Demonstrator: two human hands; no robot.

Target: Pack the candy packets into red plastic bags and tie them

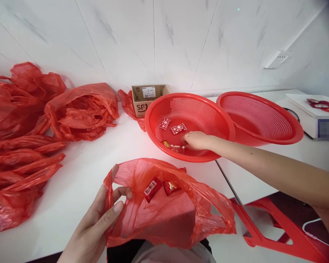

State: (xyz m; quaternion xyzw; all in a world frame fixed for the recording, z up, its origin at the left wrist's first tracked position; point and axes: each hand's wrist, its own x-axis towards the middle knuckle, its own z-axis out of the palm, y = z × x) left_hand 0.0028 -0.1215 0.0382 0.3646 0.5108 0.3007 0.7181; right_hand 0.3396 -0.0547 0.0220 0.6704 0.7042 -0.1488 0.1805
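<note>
My left hand (100, 219) pinches the rim of an open red plastic bag (167, 215) at the counter's near edge, thumb and fingers closed on the film. Inside the bag lie two red wrapped candies (152, 189). My right hand (196, 140) reaches into the nearer red colander basket (164, 106), fingers curled down over wrapped candies (177, 148) at its front. Two more candy packets (178, 128) lie further back in that basket. What the right fingers hold is hidden.
A second red colander basket (263, 117) overlaps the first on the right. A small cardboard box (146, 98) stands at the wall. Piles of red plastic bags (38, 128) cover the left counter. A white scale (315, 113) sits far right; a red stool (279, 233) below.
</note>
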